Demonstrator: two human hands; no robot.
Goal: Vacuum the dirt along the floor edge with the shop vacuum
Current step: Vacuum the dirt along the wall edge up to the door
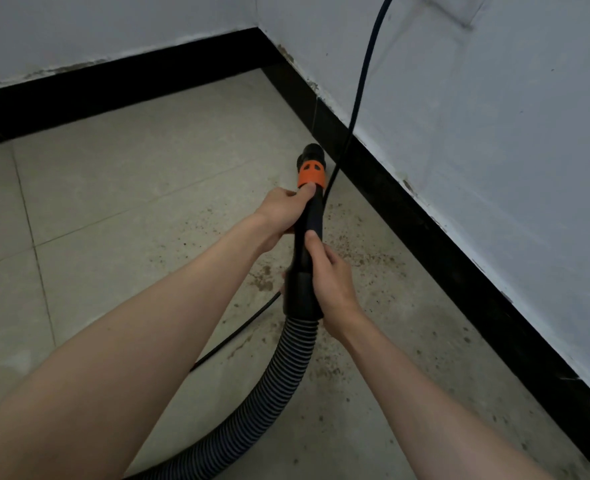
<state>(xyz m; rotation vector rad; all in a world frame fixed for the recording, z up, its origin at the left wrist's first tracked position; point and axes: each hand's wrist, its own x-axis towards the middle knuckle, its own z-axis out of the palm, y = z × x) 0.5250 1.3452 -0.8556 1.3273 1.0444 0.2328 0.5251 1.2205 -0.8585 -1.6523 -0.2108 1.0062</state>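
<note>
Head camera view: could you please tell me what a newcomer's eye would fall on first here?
First the black vacuum nozzle with its orange collar, mid-frame, gripped by both hands: the left hand just under the collar, the right hand lower, near the ribbed hose. Next, the brown dirt scattered on the tile floor along the black baseboard at right, where a dark cord hangs down the wall.

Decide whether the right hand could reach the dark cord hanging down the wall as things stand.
Probably not yet: the right hand grips the vacuum nozzle, so it is occupied. The cord hangs just beyond, with nothing between.
</note>
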